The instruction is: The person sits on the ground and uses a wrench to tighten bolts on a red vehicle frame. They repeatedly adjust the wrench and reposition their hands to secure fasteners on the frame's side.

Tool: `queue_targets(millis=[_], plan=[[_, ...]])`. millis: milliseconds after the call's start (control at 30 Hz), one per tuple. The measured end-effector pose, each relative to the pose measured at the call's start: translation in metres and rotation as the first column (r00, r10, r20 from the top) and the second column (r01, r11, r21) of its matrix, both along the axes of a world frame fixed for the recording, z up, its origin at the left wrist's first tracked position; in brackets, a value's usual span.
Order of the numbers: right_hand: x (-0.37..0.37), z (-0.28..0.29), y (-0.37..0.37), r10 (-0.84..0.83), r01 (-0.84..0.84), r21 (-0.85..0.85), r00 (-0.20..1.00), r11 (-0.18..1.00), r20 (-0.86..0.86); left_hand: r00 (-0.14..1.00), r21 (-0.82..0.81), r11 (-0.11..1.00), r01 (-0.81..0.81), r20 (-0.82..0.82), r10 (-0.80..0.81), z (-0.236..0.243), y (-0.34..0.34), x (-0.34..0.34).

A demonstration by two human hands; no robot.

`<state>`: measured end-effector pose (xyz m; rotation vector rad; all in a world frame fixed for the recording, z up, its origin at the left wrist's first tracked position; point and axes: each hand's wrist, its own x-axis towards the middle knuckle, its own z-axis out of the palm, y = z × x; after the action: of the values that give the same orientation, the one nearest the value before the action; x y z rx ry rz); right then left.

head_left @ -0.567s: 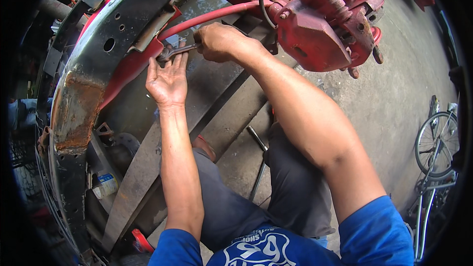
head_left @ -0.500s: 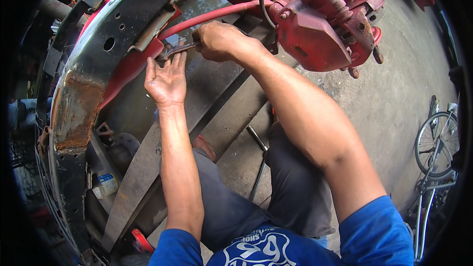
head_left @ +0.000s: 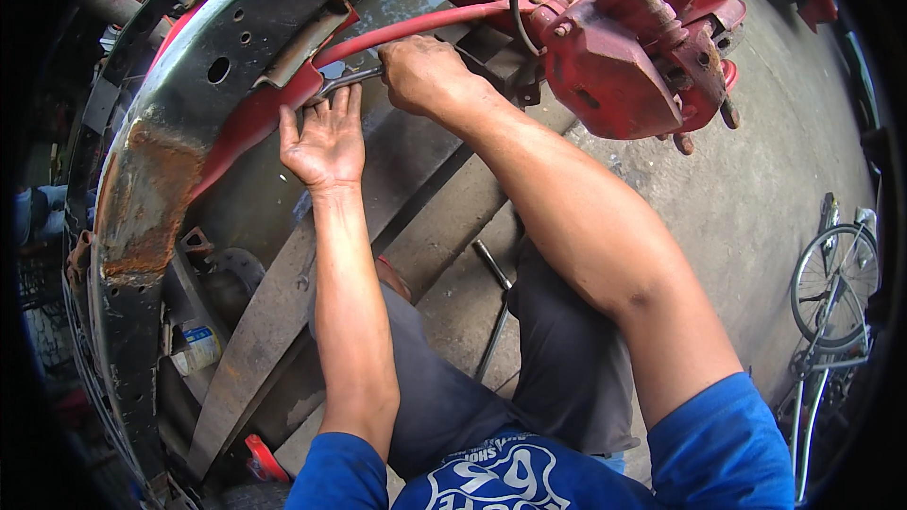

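Note:
My right hand (head_left: 422, 76) is closed round a steel wrench (head_left: 357, 77) just below a red rod (head_left: 420, 25). The wrench points left, its far end at the lower edge of a red metal arm (head_left: 248, 123). Whatever fastener sits there is too small to make out. Palm up, my left hand (head_left: 324, 149) is open with fingers stretched, the fingertips at the underside of the wrench. A black vehicle frame rail (head_left: 179, 99) with round holes and a rusty patch curves past on the left. To the right of my right hand stands a red hub and brake assembly (head_left: 609, 76).
A long-handled socket bar (head_left: 493, 340) lies between my legs. Beneath my left arm runs a long flat metal beam (head_left: 250, 359), with a labelled container (head_left: 198, 351) beside it. A red object (head_left: 266, 458) lies lower left. A bicycle (head_left: 831, 288) is at far right.
The whole view has shifted slightly. My right hand still grips the wrench, with more of its shaft showing. My left hand stays open beneath it.

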<state>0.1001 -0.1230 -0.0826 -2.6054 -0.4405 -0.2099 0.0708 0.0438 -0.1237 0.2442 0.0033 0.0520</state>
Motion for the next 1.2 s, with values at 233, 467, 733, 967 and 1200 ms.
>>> queue_targets(millis=[233, 467, 733, 967, 1200], plan=[[0.006, 0.001, -0.008, -0.014, 0.009, -0.056, 0.996, 0.998, -0.085, 0.999, 0.021, 1.0, 0.017, 0.028, -0.017, -0.001, -0.003, 0.001], [0.01, -0.047, 0.007, -0.147, 0.179, -0.118, 0.961, 0.977, 0.235, 0.992, -0.045, 0.993, 0.107, 0.079, -0.103, -0.006, -0.004, -0.001], [0.007, -0.018, -0.001, -0.082, 0.055, -0.275, 0.993, 0.96, -0.088, 0.999, 0.027, 1.0, 0.015, 0.032, -0.016, -0.006, -0.008, 0.003], [-0.005, 0.006, -0.004, -0.032, 0.014, -0.239, 0.997, 0.971, -0.07, 1.0, 0.038, 0.999, -0.005, 0.002, 0.005, -0.001, -0.016, 0.002], [0.008, -0.007, 0.005, 0.133, -0.121, -0.216, 0.99, 0.969, 0.042, 0.999, 0.065, 0.998, -0.006, 0.048, 0.003, -0.003, -0.013, 0.002]])
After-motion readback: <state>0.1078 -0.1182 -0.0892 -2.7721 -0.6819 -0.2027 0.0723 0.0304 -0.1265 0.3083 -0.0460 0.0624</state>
